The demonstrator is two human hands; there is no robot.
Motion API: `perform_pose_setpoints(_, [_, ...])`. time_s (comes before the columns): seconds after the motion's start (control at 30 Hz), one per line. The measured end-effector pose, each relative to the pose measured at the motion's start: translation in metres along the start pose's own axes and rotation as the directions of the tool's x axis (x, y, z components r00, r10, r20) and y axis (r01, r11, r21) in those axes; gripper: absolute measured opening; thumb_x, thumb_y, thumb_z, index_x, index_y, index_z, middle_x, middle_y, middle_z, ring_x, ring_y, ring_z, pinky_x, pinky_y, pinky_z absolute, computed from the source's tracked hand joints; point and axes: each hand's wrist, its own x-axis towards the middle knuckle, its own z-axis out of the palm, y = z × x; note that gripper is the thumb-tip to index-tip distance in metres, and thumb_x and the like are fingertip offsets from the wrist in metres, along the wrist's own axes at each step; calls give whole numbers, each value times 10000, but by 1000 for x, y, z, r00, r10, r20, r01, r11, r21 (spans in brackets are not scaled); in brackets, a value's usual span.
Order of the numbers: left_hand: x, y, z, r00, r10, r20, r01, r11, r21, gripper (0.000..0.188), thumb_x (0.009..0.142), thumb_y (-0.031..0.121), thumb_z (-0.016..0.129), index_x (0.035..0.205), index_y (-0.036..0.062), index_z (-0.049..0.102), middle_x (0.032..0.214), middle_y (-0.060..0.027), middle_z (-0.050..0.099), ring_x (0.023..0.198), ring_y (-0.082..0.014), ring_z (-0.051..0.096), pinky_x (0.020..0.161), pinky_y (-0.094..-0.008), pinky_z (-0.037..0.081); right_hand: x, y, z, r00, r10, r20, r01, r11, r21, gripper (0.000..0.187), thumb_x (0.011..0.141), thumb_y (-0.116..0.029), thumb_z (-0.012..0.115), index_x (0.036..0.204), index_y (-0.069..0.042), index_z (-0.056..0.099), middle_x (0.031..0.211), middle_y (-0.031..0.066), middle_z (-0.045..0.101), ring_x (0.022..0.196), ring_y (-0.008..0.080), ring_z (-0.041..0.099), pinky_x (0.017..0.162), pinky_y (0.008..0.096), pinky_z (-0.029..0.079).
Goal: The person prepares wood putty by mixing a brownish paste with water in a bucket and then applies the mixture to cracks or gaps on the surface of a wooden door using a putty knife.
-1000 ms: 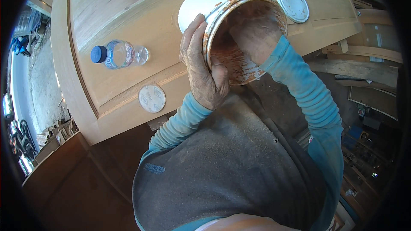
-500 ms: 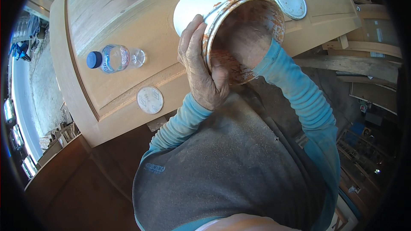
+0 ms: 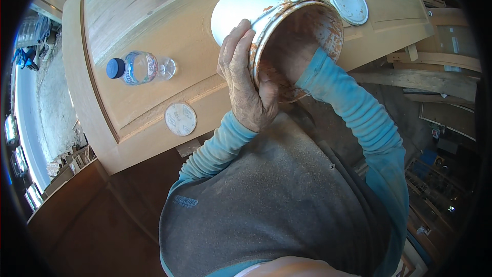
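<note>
A white plastic bucket [image 3: 241,7] lies tilted on its side over the wooden door panel, its mouth facing me. Reddish-brown residue coats its rim and inner wall. My left hand [image 3: 246,82] grips the bucket's near left rim, fingers along the outside and thumb at the lip. Deep inside the bucket is my right hand [image 3: 297,54]; shadow and the bucket hide its fingers, so what it holds does not show. The white round lid [image 3: 348,3], speckled with brown, rests on the door just right of the bucket.
The pale wooden door [image 3: 200,66] serves as the work surface. On it, left of the bucket, lies a clear plastic bottle [image 3: 139,67] with a blue cap. A round sanding disc [image 3: 181,119] sits near the door's front edge. Curved timber pieces [image 3: 420,82] are stacked at the right.
My right hand has gone deeper into the bucket, with its cuff now nearer the mouth's middle. The bucket has shifted very slightly right in view. My left hand keeps its hold.
</note>
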Motion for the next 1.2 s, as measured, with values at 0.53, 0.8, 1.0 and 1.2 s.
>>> perform_pose_setpoints(0.53, [-6, 9, -3, 994, 33, 102, -35, 999, 25, 710, 1090, 470, 450, 1560, -51, 344, 1599, -271, 362, 1514, -397, 357, 1241, -505, 316, -14, -1, 21, 956, -148, -252, 184, 975, 123, 200, 958, -139, 610, 1044, -91, 785, 1097, 116, 774, 1023, 271, 759, 879, 430, 621])
perform_pose_setpoints(0.8, [0, 4, -5, 998, 39, 46, -41, 999, 33, 686, 1101, 467, 434, 1558, -40, 358, 1590, -269, 380, 1506, -393, 373, 1233, -501, 331, -7, 13, -23, 994, 99, -55, -108, 975, -195, 230, 854, -153, 719, 1073, -89, 747, 1137, 122, 753, 1098, 269, 710, 965, 464, 556])
perform_pose_setpoints(1.0, [-2, 6, -5, 998, 7, 54, -8, 1000, 24, 725, 1095, 515, 444, 1561, -34, 357, 1602, -270, 369, 1510, -385, 372, 1231, -501, 331, 1, 9, -1, 996, -76, 37, 73, 994, 77, 208, 925, -150, 642, 1066, -89, 783, 1112, 159, 768, 1036, 290, 746, 914, 443, 589])
perform_pose_setpoints(1.2, [-3, 7, -4, 999, -24, 44, 24, 1000, 9, 723, 1091, 501, 458, 1571, -28, 343, 1611, -270, 356, 1516, -384, 364, 1237, -501, 327, 2, 14, 1, 995, -97, -31, 94, 992, -78, 231, 914, -141, 637, 1119, -75, 723, 1045, 140, 768, 938, 317, 752, 796, 450, 612])
